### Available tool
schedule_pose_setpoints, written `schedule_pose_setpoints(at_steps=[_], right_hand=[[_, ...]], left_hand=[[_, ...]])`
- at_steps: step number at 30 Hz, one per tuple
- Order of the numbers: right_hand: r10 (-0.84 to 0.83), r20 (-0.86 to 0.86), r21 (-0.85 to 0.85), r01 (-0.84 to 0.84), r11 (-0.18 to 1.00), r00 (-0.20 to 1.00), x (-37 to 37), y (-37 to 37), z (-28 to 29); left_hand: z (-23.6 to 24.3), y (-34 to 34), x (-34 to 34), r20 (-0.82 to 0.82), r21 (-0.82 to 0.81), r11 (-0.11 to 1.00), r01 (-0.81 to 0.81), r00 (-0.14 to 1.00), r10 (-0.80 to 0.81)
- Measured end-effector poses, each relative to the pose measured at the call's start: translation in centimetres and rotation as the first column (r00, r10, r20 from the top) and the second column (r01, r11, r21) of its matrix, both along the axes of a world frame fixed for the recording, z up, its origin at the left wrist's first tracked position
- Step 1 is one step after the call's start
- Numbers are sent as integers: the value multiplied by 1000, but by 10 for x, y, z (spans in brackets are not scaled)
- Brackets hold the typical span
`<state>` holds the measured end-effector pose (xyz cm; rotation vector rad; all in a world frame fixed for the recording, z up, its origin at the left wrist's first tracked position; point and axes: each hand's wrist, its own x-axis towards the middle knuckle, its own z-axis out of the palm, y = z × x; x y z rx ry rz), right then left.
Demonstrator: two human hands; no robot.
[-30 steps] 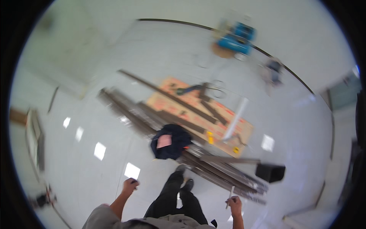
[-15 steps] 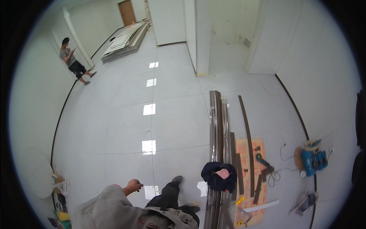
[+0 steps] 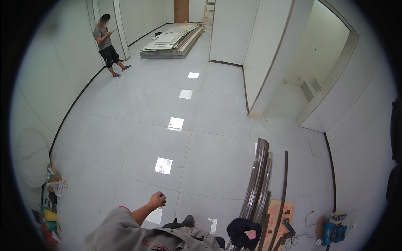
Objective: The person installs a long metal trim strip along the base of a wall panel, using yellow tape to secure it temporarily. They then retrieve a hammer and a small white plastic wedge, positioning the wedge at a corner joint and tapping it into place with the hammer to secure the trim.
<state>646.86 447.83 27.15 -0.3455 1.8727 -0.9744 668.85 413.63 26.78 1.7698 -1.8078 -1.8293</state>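
Note:
My left hand (image 3: pixel 158 200) reaches out over the tiled floor in front of me, below a grey sleeve (image 3: pixel 117 221). Its fingers are curled together; whatever they may hold is too small to make out. It touches nothing around it. The dark shoe (image 3: pixel 189 220) on my foot shows just right of the hand. My right hand is out of sight. On the right, long brown strips (image 3: pixel 257 180) lie bundled in clear plastic, with a dark garment (image 3: pixel 243 234) bearing a pink patch across the near end.
Right of the bundle are loose brown strips (image 3: pixel 282 188), an orange printed board (image 3: pixel 274 213), a power tool (image 3: pixel 288 225) and a blue air compressor (image 3: pixel 333 230). Stacked panels (image 3: pixel 167 50) lie far off near a ladder (image 3: pixel 208 16). A person (image 3: pixel 108 46) stands at the left wall.
My view has tilted up and turned, so the bundle, garment and compressor sit lower in it. My left arm stretches further forward, fingers still curled. The person by the wall remains there.

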Motion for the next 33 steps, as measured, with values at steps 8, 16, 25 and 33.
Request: schedule_pose_setpoints(at_steps=[8, 16, 25, 33], right_hand=[[131, -33, 186, -123, 975, 991, -131, -121, -50], [265, -256, 439, -132, 889, 930, -417, -242, -77], [164, -374, 62, -152, 987, 913, -624, -819, 28], [184, -85, 176, -167, 970, 979, -635, -1063, 0]], left_hand=[[61, -210, -143, -142, -139, 989, 50, 987, -70], [12, -422, -93, -39, -100, 896, -432, 902, 431], [-44, -501, -77, 83, 35, 510, -859, 511, 856], [-25, -946, -184, 8, 26, 763, -646, 763, 646]])
